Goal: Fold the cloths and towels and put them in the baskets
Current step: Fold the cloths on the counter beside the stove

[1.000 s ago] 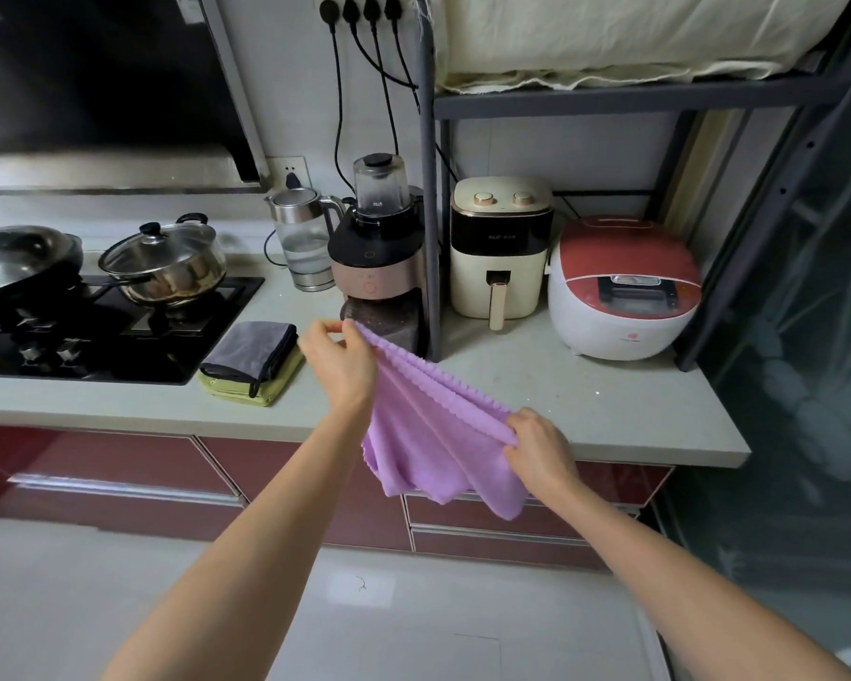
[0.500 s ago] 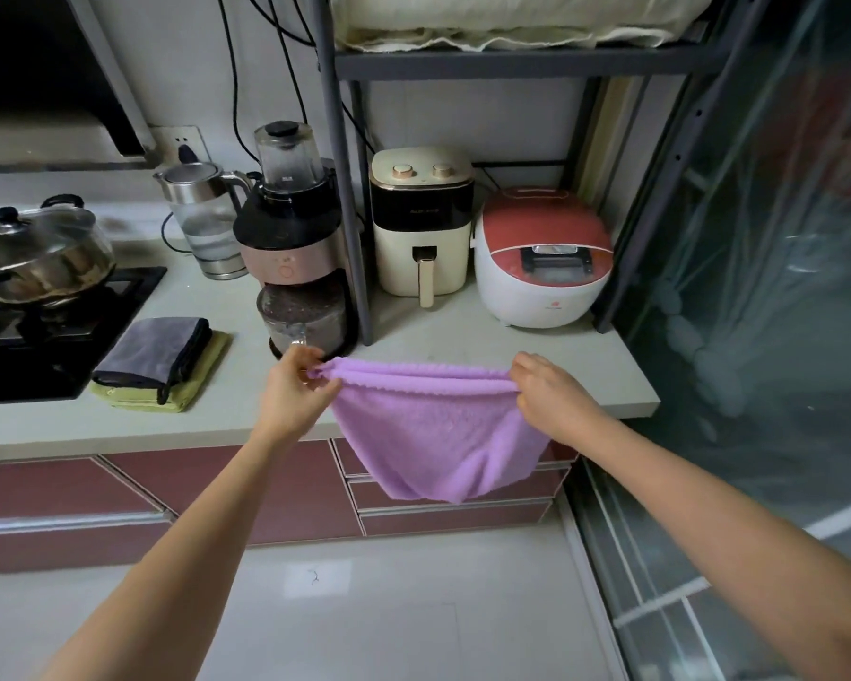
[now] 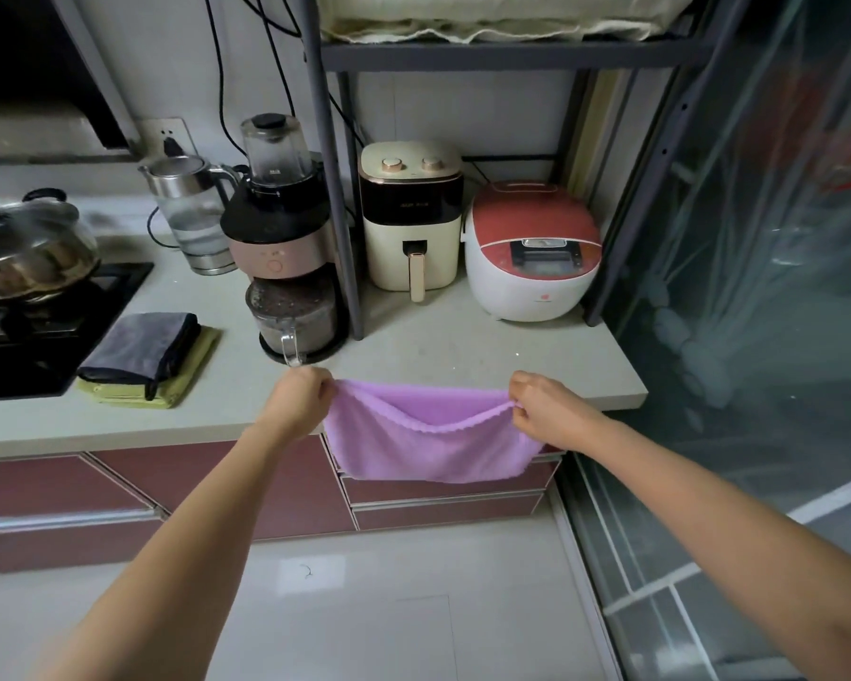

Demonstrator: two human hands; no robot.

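A purple towel (image 3: 428,449) hangs doubled over in front of the counter edge, its top edges stretched level between my hands. My left hand (image 3: 299,403) pinches the left corners and my right hand (image 3: 544,410) pinches the right corners. On the counter to the left, a folded grey cloth (image 3: 141,347) lies on top of a folded yellow-green cloth (image 3: 178,390). No basket is in view.
The pale counter (image 3: 463,346) carries a blender (image 3: 286,267), a kettle (image 3: 190,213), an air fryer (image 3: 410,213) and a red rice cooker (image 3: 531,248). A pot (image 3: 30,248) sits on the black hob at left. A metal rack post (image 3: 332,189) and a glass door (image 3: 757,336) stand at right.
My hands moved apart and levelled, pulling the towel's top edge straight; it was slanted and bunched before. The view shifted right along the counter.
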